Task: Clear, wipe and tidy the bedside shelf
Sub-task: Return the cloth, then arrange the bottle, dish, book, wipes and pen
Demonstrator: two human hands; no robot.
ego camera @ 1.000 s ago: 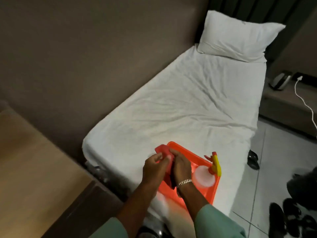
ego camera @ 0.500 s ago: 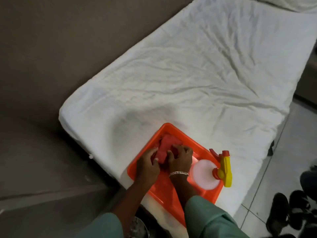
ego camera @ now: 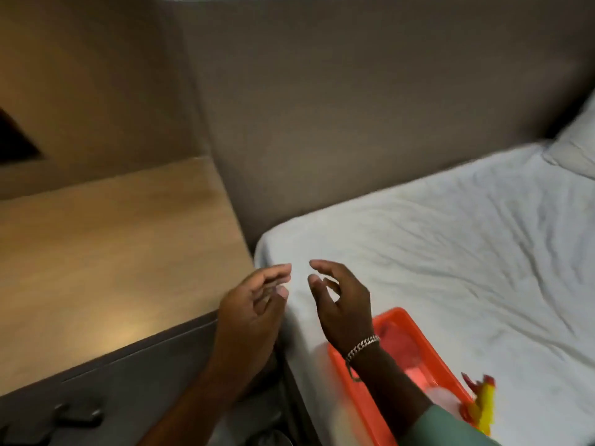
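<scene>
The wooden bedside shelf (ego camera: 106, 252) fills the left of the head view, its top bare and lit. An orange tray (ego camera: 428, 352) lies on the bed's near corner; a red cloth (ego camera: 399, 346) rests in it, blurred, beside a white spray bottle (ego camera: 442, 397) with a yellow and red trigger (ego camera: 481, 403). My left hand (ego camera: 251, 310) hovers between shelf and bed, fingers apart, holding nothing. My right hand (ego camera: 341, 300), with a chain bracelet on the wrist, hangs open above the mattress corner, just left of the tray.
The white-sheeted bed (ego camera: 450, 246) spreads to the right with a pillow (ego camera: 576, 146) at its far end. A padded brown wall (ego camera: 354, 107) backs both bed and shelf. A dark drawer front with handle (ego camera: 77, 413) sits below the shelf top.
Both hands let go of the red cloth, leaving it in the tray, and lifted up and left. The view swung left, bringing the shelf into sight.
</scene>
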